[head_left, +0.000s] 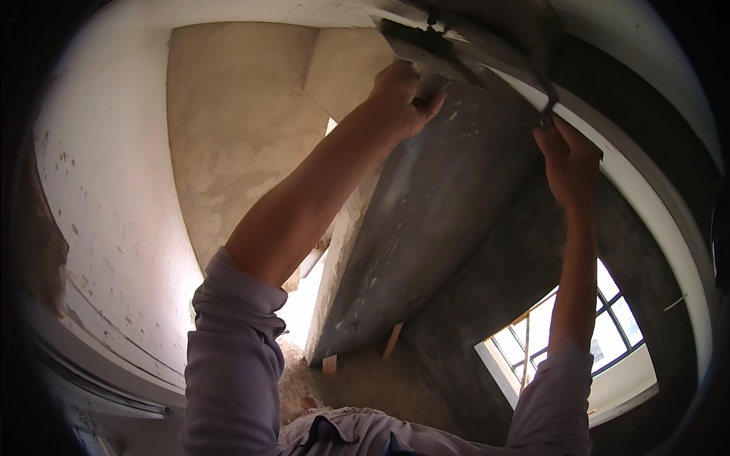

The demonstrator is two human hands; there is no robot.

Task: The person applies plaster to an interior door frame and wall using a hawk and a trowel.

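Observation:
Both arms are raised high. My left hand is closed under a flat hawk-like board, its thumb sticking out to the side. A dark lump of wet mortar lies on the board's upper side. Further right, my right hand is wrapped round the handle of a trowel. The trowel's neck runs upward toward a dark, smeared surface at the top. Its blade is hard to make out there, and the handle is mostly hidden by the fingers.
A dark grey plastered surface stretches between my arms. Beside my right forearm is a window with dark bars. Tan plaster and a spotted white surface are at the left. A pale curved edge passes close to my right hand.

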